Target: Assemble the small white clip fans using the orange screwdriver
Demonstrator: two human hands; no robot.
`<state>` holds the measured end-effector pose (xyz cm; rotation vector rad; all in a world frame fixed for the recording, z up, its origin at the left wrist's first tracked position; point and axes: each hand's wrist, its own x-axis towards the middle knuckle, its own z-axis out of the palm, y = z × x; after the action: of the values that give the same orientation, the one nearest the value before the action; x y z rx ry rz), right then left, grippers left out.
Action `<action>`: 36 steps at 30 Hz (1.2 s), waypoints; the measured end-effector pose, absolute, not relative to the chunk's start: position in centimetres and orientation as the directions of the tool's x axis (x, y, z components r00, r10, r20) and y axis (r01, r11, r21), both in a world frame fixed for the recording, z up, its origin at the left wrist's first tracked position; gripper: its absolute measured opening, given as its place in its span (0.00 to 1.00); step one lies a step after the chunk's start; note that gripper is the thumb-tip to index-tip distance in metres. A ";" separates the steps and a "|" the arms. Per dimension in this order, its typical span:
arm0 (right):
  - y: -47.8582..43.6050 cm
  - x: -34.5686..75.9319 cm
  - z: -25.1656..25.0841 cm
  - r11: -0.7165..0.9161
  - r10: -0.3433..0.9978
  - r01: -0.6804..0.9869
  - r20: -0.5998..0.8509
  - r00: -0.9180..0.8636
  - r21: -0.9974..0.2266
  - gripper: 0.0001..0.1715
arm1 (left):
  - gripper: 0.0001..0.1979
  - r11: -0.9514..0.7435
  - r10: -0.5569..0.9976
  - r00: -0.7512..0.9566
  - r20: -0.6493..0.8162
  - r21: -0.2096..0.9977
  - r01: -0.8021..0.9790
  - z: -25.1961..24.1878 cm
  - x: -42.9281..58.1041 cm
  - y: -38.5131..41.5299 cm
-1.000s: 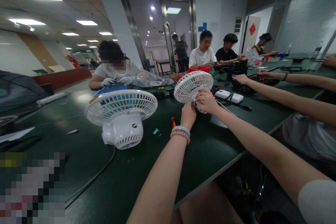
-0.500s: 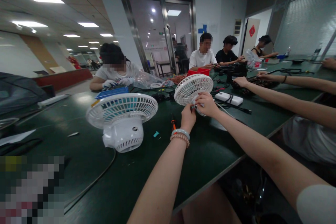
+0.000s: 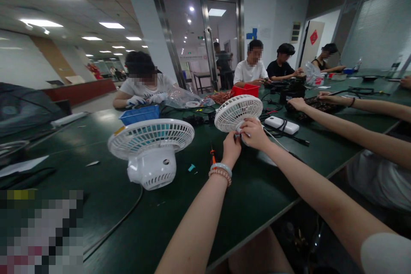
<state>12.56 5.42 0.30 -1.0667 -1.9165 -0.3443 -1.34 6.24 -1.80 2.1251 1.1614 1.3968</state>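
A small white fan (image 3: 238, 111) lies tilted on the green table, its round grille facing up and away from me. My left hand (image 3: 231, 150), with a bangle and beads on its wrist, is closed at the near side of this fan; thumb and finger pinch a small grey part that I cannot identify. My right hand (image 3: 256, 133) grips the fan's base just below the grille, fingertips close to the left ones. Both hands cover most of the base. Left of my hands, a second white fan (image 3: 152, 154) rests with its vented housing toward me.
An orange-handled screwdriver (image 3: 212, 157) and a teal plastic piece (image 3: 191, 167) lie between the fans. Behind stand a blue tray (image 3: 139, 114) and a red bin (image 3: 245, 90). A white power bank (image 3: 281, 125) with cable lies right. A neighbour's arms (image 3: 369, 126) reach in; co-workers sit opposite.
The view has shifted slightly, so everything sits a little lower and further right. My hands remain at the fan, with the fingers only slightly moved around the small grey part.
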 end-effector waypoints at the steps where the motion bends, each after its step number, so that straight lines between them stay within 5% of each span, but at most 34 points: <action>1: 5.3 12.5 0.4 0.590 0.543 0.791 0.804 -0.244 -0.159 0.11 | 0.08 -0.605 0.783 0.176 0.597 0.664 0.440 -1.8 -1.4 6.2; 15: 4.7 12.3 0.8 0.522 0.570 0.835 0.800 -0.189 -0.175 0.11 | 0.10 -0.625 0.756 0.185 0.627 0.608 0.490 -1.3 -1.4 5.7; 36: 3.8 10.0 -0.5 0.358 0.633 0.923 0.763 -0.130 -0.140 0.21 | 0.12 -0.405 0.914 0.131 0.384 0.841 0.360 -0.7 -2.2 4.8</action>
<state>9.96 3.80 -0.48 -1.3603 -1.8527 -0.4778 -2.22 4.84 -0.71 1.8440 1.2245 1.2577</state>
